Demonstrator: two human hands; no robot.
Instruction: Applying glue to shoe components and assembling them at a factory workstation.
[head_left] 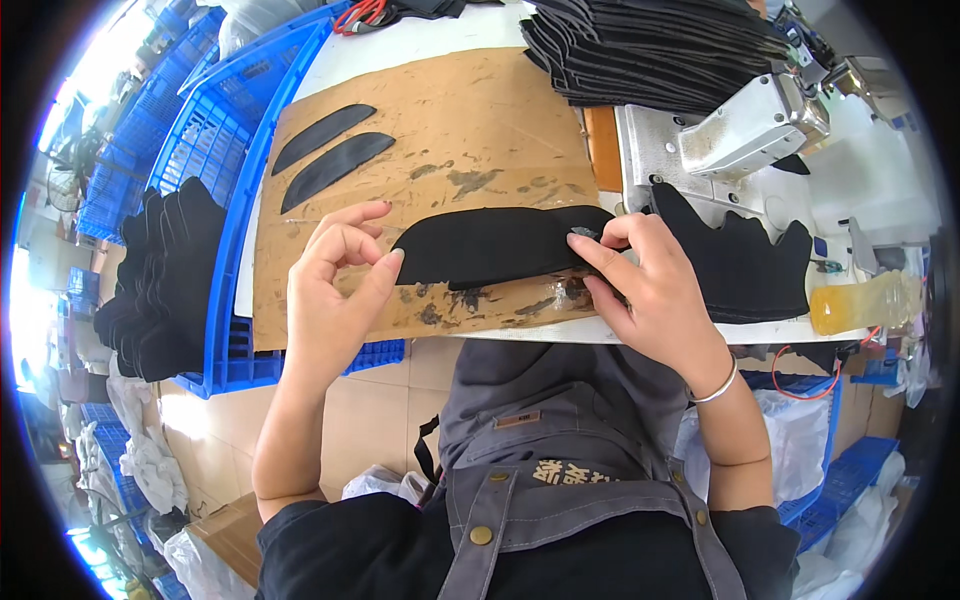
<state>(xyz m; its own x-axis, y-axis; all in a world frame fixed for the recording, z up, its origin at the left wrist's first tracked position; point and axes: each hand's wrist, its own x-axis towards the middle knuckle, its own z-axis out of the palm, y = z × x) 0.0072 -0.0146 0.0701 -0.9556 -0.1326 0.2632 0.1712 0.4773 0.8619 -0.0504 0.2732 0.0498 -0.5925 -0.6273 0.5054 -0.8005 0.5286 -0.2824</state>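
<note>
A long, curved black fabric piece [480, 245] lies across the near part of a stained cardboard sheet [480, 110]. At its left tip is my left hand [335, 285], the thumb by the edge and the fingers curved and apart, open. My right hand [648, 285] holds the right end, index finger on top and thumb at the lower edge. A small dark spot shows by the right index fingertip; I cannot make out what it is. Two smaller curved black pieces, one upper [325, 137] and one lower [338, 170], lie at the cardboard's far left.
A tall stack of black fabric pieces [650, 50] stands at the back right, next to a white sewing machine [750, 130]. Wavy-edged black pieces [745, 265] and a yellowish bottle [865, 303] lie right. At left, black pieces [165, 275] hang over a blue crate [215, 330].
</note>
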